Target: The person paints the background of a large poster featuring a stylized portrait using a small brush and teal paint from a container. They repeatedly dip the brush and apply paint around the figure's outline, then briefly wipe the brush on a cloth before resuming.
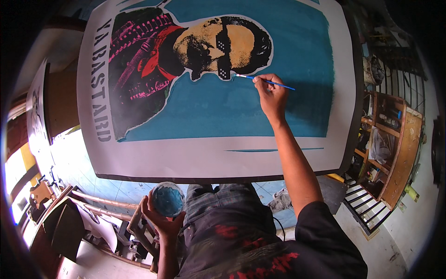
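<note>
A large white sheet (209, 160) carries a painted portrait (204, 46) turned on its side, with dark pixelated glasses, a red scarf and a teal background (218, 109). My right hand (272, 95) pinches a thin blue-handled paintbrush (278, 84). Its tip meets the picture at the pale outline beside the glasses' lower end. Below the sheet's front edge, my left hand (158, 221) is wrapped round a round tub of blue paint (168, 201), held with its open top up. Smears of paint coat the inner wall of the tub.
A wooden shelf unit (395, 149) with bags and small items stands at the right, beside a black metal rack (367, 204). At the lower left are wooden bars (104, 202) and leaning boards (65, 228). Another picture panel (38, 102) stands at the far left.
</note>
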Action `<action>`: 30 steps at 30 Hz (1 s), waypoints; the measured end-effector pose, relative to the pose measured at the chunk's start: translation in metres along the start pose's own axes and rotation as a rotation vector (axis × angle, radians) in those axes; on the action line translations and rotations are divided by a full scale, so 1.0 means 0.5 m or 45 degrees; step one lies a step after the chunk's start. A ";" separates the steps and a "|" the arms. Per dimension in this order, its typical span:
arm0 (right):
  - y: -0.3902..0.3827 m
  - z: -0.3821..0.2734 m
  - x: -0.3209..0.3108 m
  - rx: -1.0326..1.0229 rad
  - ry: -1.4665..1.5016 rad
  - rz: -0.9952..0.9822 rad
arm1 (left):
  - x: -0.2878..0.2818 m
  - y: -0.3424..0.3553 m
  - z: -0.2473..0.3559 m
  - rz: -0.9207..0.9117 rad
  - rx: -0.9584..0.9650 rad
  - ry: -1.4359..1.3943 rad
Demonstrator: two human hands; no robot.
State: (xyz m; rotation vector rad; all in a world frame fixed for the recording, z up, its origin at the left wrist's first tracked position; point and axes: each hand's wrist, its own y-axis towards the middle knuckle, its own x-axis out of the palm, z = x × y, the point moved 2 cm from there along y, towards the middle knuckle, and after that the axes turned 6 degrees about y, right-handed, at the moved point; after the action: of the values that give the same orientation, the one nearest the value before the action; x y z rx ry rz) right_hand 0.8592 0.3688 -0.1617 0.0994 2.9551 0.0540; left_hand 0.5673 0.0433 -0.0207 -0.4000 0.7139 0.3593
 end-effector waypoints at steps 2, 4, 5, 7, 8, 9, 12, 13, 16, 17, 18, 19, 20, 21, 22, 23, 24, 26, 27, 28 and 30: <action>0.002 0.003 0.002 -0.001 0.128 0.017 | -0.003 0.000 -0.001 -0.009 0.010 0.053; 0.001 0.004 -0.001 0.000 0.237 0.037 | -0.002 0.001 -0.007 0.002 0.022 0.034; -0.003 0.004 -0.004 0.003 0.283 0.047 | -0.001 0.001 -0.008 0.007 0.028 0.024; -0.006 0.004 -0.007 0.003 0.327 0.035 | -0.003 0.002 -0.006 0.007 0.029 0.016; -0.006 0.005 -0.010 0.003 0.323 0.018 | -0.004 0.002 -0.005 0.007 0.030 0.012; -0.007 0.001 -0.010 0.003 0.318 -0.001 | -0.004 0.002 -0.006 0.012 0.030 0.003; -0.006 -0.008 -0.010 0.055 0.217 -0.005 | -0.004 0.000 -0.008 0.023 0.027 -0.022; -0.006 -0.007 -0.011 0.036 0.197 -0.016 | -0.003 0.000 -0.009 0.023 0.024 -0.028; -0.004 -0.006 -0.010 0.002 0.159 -0.033 | -0.002 0.000 -0.009 0.025 0.011 -0.050; -0.003 -0.006 -0.009 0.006 0.161 -0.027 | -0.002 0.000 -0.010 0.026 0.005 -0.057; -0.004 -0.008 -0.007 0.011 0.165 -0.022 | -0.001 -0.001 -0.010 0.030 -0.002 -0.076; -0.003 -0.007 -0.007 0.007 0.136 -0.026 | -0.001 -0.002 -0.011 0.034 -0.010 -0.094; -0.002 -0.006 -0.007 0.004 0.108 -0.030 | 0.000 -0.003 -0.012 0.038 -0.017 -0.112; -0.001 -0.005 -0.006 0.000 0.078 -0.034 | 0.000 -0.002 -0.013 0.037 -0.010 -0.107; 0.000 -0.004 -0.006 0.004 0.064 -0.032 | 0.000 -0.002 -0.013 0.035 -0.004 -0.101; 0.000 -0.004 -0.006 0.007 0.051 -0.029 | -0.001 -0.002 -0.014 0.034 0.003 -0.096; 0.000 -0.003 -0.007 0.011 0.036 -0.026 | -0.001 -0.002 -0.015 0.030 0.010 -0.082; 0.002 0.006 -0.006 0.009 0.047 -0.009 | -0.001 -0.002 -0.018 0.021 0.025 -0.053; 0.002 0.005 -0.004 0.009 0.053 -0.003 | -0.001 -0.002 -0.016 0.023 0.021 -0.060; 0.002 0.004 -0.003 0.021 0.069 -0.002 | 0.000 -0.002 -0.012 0.026 0.018 -0.067; 0.001 -0.001 -0.003 0.045 0.101 0.001 | 0.001 -0.002 -0.010 0.029 0.012 -0.078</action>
State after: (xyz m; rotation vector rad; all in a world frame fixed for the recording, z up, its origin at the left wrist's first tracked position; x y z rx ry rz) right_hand 0.8608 0.3692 -0.1609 0.1057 3.0360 0.0056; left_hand 0.5654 0.0400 -0.0243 -0.3708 0.6606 0.3884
